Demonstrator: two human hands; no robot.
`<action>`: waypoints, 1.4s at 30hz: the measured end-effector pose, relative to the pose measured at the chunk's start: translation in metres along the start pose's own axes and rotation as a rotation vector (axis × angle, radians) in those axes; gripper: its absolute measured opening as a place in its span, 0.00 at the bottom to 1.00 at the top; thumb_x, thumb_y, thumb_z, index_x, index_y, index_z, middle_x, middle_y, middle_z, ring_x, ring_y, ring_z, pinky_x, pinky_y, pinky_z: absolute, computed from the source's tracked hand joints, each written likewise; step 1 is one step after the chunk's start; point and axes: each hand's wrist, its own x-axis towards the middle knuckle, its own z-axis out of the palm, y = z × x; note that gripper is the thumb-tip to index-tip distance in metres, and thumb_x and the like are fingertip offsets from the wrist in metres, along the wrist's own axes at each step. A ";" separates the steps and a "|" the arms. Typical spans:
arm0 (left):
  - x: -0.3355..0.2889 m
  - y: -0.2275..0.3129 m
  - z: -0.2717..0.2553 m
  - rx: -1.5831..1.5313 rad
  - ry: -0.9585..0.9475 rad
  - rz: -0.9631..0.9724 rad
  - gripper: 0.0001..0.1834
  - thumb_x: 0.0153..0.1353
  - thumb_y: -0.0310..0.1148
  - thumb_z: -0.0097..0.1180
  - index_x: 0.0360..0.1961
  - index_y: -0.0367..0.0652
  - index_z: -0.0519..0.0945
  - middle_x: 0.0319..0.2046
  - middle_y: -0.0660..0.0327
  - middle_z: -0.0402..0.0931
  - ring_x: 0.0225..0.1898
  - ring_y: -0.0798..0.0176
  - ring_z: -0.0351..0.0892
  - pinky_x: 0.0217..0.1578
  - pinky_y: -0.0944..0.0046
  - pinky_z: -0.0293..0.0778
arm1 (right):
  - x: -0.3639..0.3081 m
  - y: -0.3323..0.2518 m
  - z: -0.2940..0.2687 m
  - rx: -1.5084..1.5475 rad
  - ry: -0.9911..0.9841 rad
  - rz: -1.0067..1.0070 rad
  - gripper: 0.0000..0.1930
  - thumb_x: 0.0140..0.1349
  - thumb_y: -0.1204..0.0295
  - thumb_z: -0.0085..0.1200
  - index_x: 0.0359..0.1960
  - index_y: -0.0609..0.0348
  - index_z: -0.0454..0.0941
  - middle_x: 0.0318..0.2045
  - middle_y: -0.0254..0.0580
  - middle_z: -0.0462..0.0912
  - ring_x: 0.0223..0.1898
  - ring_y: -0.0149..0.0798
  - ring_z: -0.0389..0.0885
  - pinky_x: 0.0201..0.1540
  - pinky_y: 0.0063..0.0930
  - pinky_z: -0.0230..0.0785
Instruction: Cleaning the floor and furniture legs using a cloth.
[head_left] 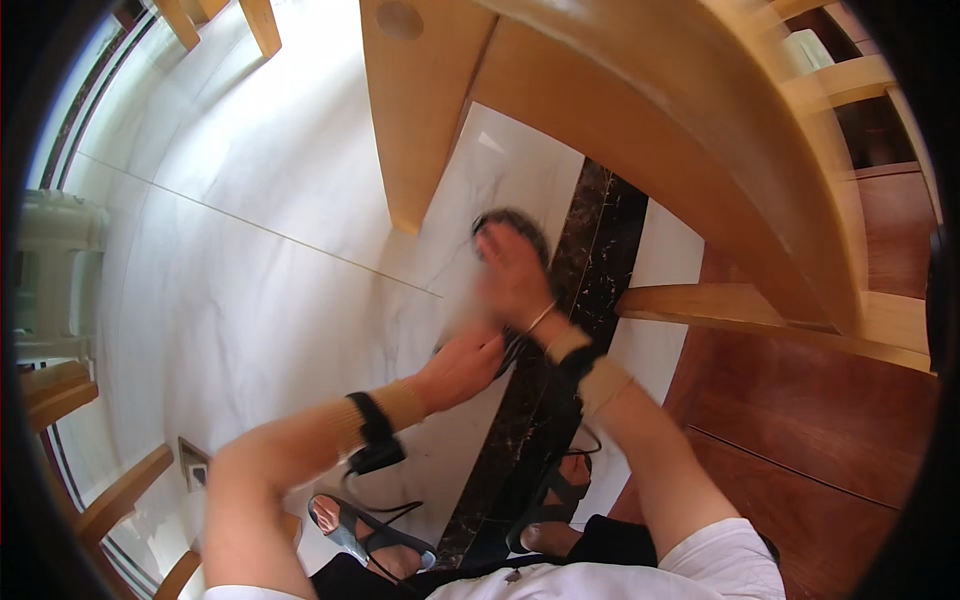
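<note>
A dark, rounded object (520, 222), blurred and too unclear to name, is low over the pale marble floor ahead of me. My right hand (512, 275) lies against its near side, its fingers smeared by motion. Closer to me and a little left, my left hand (462, 368) is closed, with the thumb toward the right wrist. Beside its fingertips shows a dark striped piece (512, 350); whether it belongs to the rounded object I cannot tell. Each wrist wears a tan sleeve with a black strap, and a small black box (377, 457) hangs from the left one.
A large wooden chair or table frame (640, 110) arches over the upper right, one leg (405, 200) coming down just beyond my hands. A black marble strip (540, 410) separates white tile from reddish wood flooring (800, 410). My sandalled feet (375, 540) are below; black cables dangle near them.
</note>
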 end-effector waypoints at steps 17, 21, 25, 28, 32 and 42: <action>-0.096 -0.065 -0.102 -0.253 -0.400 -0.549 0.25 0.46 0.34 0.61 0.44 0.33 0.71 0.46 0.47 0.66 0.50 0.45 0.65 0.52 0.52 0.63 | 0.137 -0.128 0.112 0.141 0.231 0.125 0.20 0.56 0.73 0.48 0.52 0.64 0.70 0.58 0.56 0.66 0.60 0.56 0.63 0.61 0.45 0.55; -0.108 -0.079 -0.085 -0.178 -0.035 -0.640 0.44 0.47 0.39 0.64 0.61 0.29 0.56 0.62 0.36 0.47 0.66 0.36 0.45 0.65 0.49 0.47 | 0.132 -0.132 0.092 0.490 0.341 -0.046 0.18 0.54 0.75 0.51 0.48 0.64 0.73 0.51 0.54 0.74 0.55 0.53 0.69 0.59 0.42 0.58; -0.091 -0.099 -0.052 -0.164 0.104 -0.699 0.42 0.50 0.41 0.62 0.62 0.34 0.58 0.65 0.40 0.45 0.67 0.36 0.42 0.64 0.45 0.46 | 0.056 -0.107 0.041 0.398 0.346 0.094 0.14 0.53 0.79 0.49 0.43 0.59 0.77 0.46 0.48 0.77 0.51 0.49 0.72 0.56 0.40 0.60; -0.079 -0.138 -0.035 -0.081 0.123 -0.638 0.37 0.54 0.42 0.57 0.62 0.38 0.59 0.66 0.46 0.47 0.67 0.41 0.45 0.64 0.46 0.48 | 0.052 -0.048 0.018 0.058 0.223 0.171 0.16 0.54 0.78 0.48 0.46 0.58 0.76 0.49 0.50 0.74 0.54 0.50 0.68 0.58 0.42 0.57; -0.043 -0.183 -0.019 -0.007 0.131 -0.503 0.33 0.57 0.42 0.52 0.62 0.42 0.62 0.66 0.52 0.51 0.66 0.48 0.49 0.63 0.48 0.50 | 0.053 0.041 0.023 -0.165 0.039 0.157 0.21 0.58 0.77 0.46 0.54 0.64 0.67 0.56 0.56 0.67 0.60 0.54 0.62 0.63 0.43 0.50; 0.073 -0.345 -0.004 0.087 0.041 -0.595 0.33 0.63 0.54 0.38 0.65 0.48 0.59 0.69 0.59 0.46 0.70 0.53 0.41 0.67 0.47 0.38 | 0.073 0.006 0.032 -0.481 -0.107 0.209 0.33 0.60 0.67 0.46 0.65 0.67 0.51 0.66 0.54 0.54 0.68 0.54 0.50 0.67 0.49 0.39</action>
